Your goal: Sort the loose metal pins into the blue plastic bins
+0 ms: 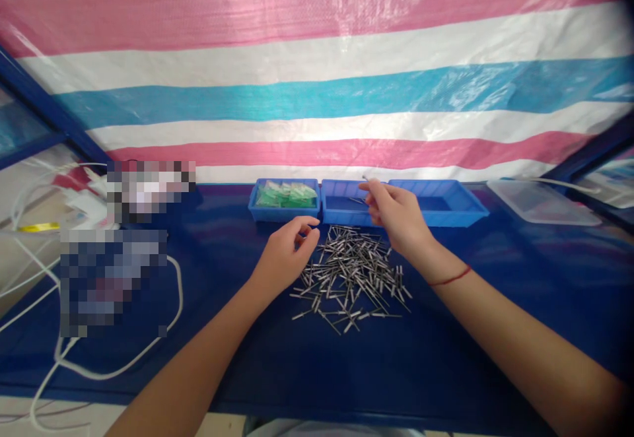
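Observation:
A loose pile of metal blind rivets [354,268] with thin shanks lies on the blue table. My right hand [396,216] is raised over the middle blue bin [341,212], its thumb and fingers closed on a blind rivet [365,178], one end of which sticks out past the fingertips. Inside that bin a few rivets [357,200] show, partly behind my hand. At the pile's upper left edge, my left hand [290,245] hovers with curved fingers. A small gap separates its thumb and forefinger, and nothing is visible between them.
The left blue bin [284,216] holds small green-and-clear plastic packets [287,194]. Another blue bin [446,212] stands at the right, beside a clear plastic lid [542,202]. White cables [181,292] loop across the table's left side. Striped sheeting [317,103] hangs behind.

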{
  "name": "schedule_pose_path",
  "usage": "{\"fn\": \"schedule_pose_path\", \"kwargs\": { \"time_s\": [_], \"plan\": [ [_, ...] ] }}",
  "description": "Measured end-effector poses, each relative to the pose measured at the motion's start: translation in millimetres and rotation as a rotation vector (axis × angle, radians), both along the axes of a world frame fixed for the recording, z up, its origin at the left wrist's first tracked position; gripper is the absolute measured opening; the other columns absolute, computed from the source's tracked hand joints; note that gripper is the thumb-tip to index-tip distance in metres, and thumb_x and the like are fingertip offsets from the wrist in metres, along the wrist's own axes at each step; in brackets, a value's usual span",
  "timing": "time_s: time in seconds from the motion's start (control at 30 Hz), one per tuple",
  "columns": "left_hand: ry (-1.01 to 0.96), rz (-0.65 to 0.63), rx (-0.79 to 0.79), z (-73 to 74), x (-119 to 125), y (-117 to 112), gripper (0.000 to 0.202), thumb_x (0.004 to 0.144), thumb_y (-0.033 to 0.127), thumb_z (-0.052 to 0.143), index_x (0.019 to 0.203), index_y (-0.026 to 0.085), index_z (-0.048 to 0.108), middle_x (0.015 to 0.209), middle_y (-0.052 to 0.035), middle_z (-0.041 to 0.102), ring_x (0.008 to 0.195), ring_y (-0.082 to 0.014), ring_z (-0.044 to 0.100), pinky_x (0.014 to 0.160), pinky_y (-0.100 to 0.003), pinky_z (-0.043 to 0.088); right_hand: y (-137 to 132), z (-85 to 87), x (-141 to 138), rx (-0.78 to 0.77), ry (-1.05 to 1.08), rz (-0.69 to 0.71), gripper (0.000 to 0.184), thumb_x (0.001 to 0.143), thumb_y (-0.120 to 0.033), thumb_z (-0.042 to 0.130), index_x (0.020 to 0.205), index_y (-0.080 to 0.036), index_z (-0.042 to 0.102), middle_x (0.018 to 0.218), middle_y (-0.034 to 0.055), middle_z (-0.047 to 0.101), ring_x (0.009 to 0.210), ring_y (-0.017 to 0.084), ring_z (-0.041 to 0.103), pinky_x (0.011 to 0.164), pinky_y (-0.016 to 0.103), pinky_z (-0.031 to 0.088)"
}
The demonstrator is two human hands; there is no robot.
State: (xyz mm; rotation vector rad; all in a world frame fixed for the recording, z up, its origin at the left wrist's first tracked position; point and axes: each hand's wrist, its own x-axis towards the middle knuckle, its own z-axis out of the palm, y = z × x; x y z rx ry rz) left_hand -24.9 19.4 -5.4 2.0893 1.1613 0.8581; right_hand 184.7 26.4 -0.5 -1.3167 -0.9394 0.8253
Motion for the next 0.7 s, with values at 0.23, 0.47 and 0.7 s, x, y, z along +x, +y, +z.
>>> {"fn": "schedule_pose_path", "kwargs": {
  "time_s": [0.23, 0.47, 0.7],
  "plan": [
    [0.29, -0.144, 0.193, -7.1, 11.6, 6.3, 0.026, 0.092, 0.027, 0.047, 0.104, 0.019, 0.068, 0.097, -0.005, 0.065, 0.08, -0.0151, 0.061, 0.077, -0.026, 0.046, -30.3, -7.0, -3.2, -0.002, -0.052, 0.127, 0.027, 0.08, -0.04, 0.059, 0.09, -0.016, 0.066, 0.065, -0.0022, 0.049, 0.044, 0.006, 0.034, 0.038, 0.021, 0.021],
    [0.534, -0.114, 0.247, -10.1, 25.0, 12.7, 0.029, 0.092, 0.034, 0.048, 0.099, 0.023, 0.073, 0.096, -0.0056, 0.068, 0.085, -0.0193, 0.063, 0.077, -0.029, 0.046, -45.4, -11.2, -8.3, -0.006, -0.297, 0.234, 0.025, 0.082, -0.036, 0.055, 0.087, -0.015, 0.068, 0.073, 0.0024, 0.06, 0.053, 0.01, 0.046, 0.047, 0.024, 0.034],
    [0.567, -0.084, 0.232, -11.7, 22.6, 10.7, 0.022, 0.09, 0.03, 0.049, 0.093, 0.024, 0.07, 0.091, -0.0035, 0.067, 0.083, -0.0206, 0.062, 0.074, -0.03, 0.044, -49.0, -11.2, -13.1, 0.04, -0.453, 0.291, 0.022, 0.085, -0.031, 0.052, 0.084, -0.016, 0.069, 0.077, 0.0041, 0.066, 0.072, 0.017, 0.059, 0.067, 0.028, 0.046]
  ]
}}
